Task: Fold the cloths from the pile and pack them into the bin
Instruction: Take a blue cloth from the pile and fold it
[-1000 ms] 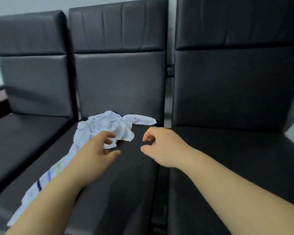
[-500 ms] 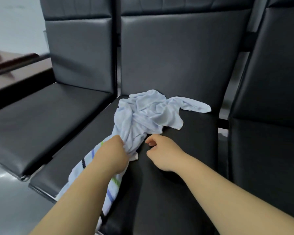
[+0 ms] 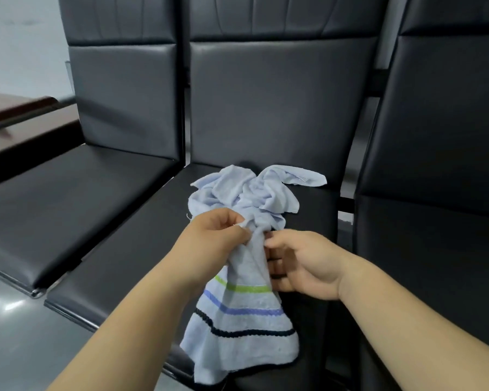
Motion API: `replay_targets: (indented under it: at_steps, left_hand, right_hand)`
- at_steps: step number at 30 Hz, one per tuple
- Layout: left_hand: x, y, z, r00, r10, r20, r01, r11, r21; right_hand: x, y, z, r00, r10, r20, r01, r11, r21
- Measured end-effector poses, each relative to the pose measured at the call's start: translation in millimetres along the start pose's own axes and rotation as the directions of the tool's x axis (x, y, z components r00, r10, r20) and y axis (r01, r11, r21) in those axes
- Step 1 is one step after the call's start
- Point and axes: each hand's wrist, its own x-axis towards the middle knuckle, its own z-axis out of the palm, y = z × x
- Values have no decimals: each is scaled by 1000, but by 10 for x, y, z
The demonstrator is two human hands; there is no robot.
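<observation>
Holding the pale blue cloth [image 3: 246,309] at its gathered waist, the left grip [image 3: 209,238] has thumb and fingers closed tightly on the fabric from the left side. The right grip [image 3: 305,263] meets it from the other side at nearly the same height. Its fingers are curled, the thumb touches the cloth and the fingertips go behind the fabric, so it seems to hold the cloth too, but more loosely. The two grips are just beside each other, with only the bunched fabric between them.

The cloth lies on the middle seat [image 3: 130,249] of a row of black chairs. Its long axis runs away from the person, from the front edge of the seat toward the backrest [image 3: 266,108]. The crumpled end [image 3: 237,193] rests on the seat beyond both grips. The striped end [image 3: 237,331], with green, blue and black lines, hangs over the front edge, nearer to the person.

I judge that the step in hand is to lift and open this cloth before folding. For that, the grips must move apart, left and right, across the long axis. Neither one is nearer to the cloth. The bin is not in view.
</observation>
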Motion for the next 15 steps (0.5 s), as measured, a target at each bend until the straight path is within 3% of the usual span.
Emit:
replay_targets:
  at_steps: [2,5,7,9,11,13,15]
  left_hand:
    - [1,-13,4,999,17,-45,-17,1000,-11]
    - [5,-41,24,988,56,-141,-47,997,61]
    - [1,-58,42,982,71,-173,-30,974,226]
    - [1,-89,44,987,44,-152,16,927,374]
    - [27,-137,23,991,31,-128,36,870,492]
    - [66,-172,8,994,51,-95,13,820,573]
    - [112,-194,8,997,68,-48,-24,792,610]
  right_hand:
    - [-102,-14,-10,998,-10,67,10,1000,0]
    - [-220,-8,-7,997,5,74,13,969,-245]
    - [-229,-48,7,1000,10,-11,-13,931,-365]
    - [-142,-68,-28,986,-45,-159,-18,928,-373]
    - [39,-54,-108,924,-147,-354,-29,895,-445]
    - [258,-27,-214,843,-299,-446,-48,786,-617]
    - [440,-58,-246,811,-403,-423,-61,663,-747]
